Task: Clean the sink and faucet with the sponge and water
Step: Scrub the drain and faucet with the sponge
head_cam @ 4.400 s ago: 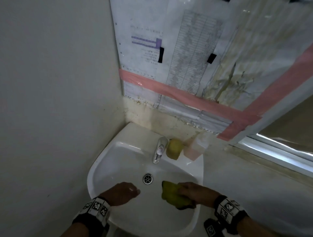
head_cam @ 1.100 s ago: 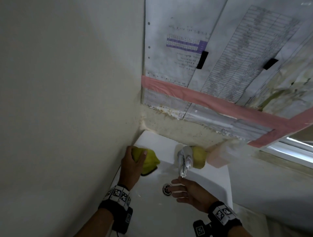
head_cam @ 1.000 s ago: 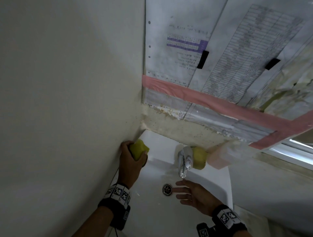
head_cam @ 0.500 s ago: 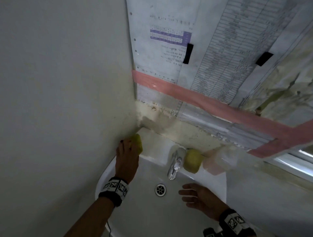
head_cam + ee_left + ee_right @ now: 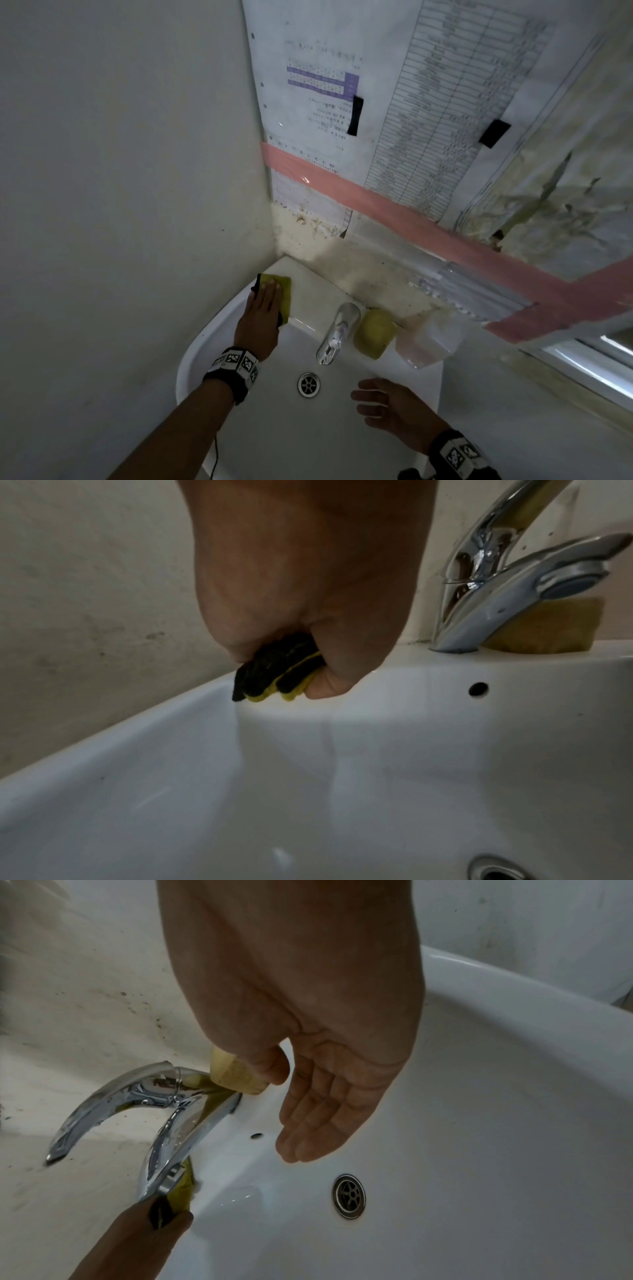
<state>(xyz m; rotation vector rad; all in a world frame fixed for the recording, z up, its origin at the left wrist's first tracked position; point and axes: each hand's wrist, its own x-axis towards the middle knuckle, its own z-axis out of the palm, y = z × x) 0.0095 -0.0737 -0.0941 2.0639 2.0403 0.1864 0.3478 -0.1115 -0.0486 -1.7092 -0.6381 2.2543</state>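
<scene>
Sponge moved to sink back-L corner | L hand grips it | R hand slack, empty

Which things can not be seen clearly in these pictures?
- Sponge: mostly under the left hand in head and left wrist views.
- Pink container: blurred in head view; its contents are unclear.
- Papers on the wall: print too small to read.
- Faucet: top cut by the left wrist frame edge.

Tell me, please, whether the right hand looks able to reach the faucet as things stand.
Probably yes: the right hand hovers open over the basin, holding nothing, and nothing stands between it and the faucet.
</scene>
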